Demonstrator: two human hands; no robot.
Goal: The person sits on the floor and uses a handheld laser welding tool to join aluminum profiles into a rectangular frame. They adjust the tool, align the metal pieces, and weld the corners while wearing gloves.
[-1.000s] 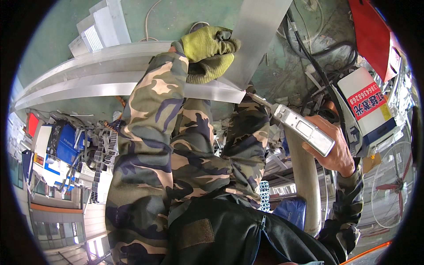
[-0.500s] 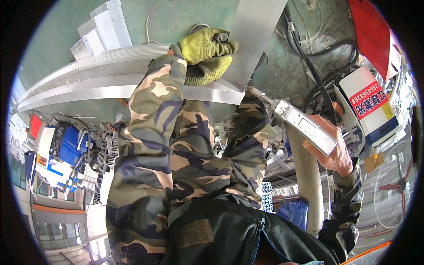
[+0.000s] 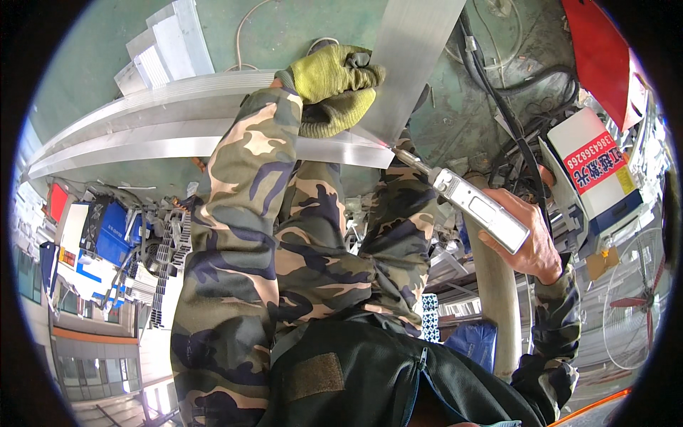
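Note:
My left hand [image 3: 333, 89], in a yellow-green knit glove, is closed at a corner where two aluminium pieces meet. Its fingers press against the wide flat aluminium bar [image 3: 413, 57], which runs away from me. The long ribbed aluminium profile [image 3: 192, 148] stretches off to the left, passing under my left forearm. My bare right hand [image 3: 530, 242] is wrapped round a white and grey laser welding torch [image 3: 484, 210]. Its thin metal nozzle points left, with the tip at the corner joint near a small red light spot. The torch's underside is hidden.
Black cables [image 3: 491, 92] run down on the right, beside a white box with a red label [image 3: 587, 156]. A red panel [image 3: 597, 50] stands at the far right, and a fan [image 3: 644, 302] below it. Metal offcuts [image 3: 165, 53] lie on the green floor at the far left.
My right hand has brought the torch to the left and slightly down, so the nozzle tip is closer to the corner joint. My left hand has barely moved.

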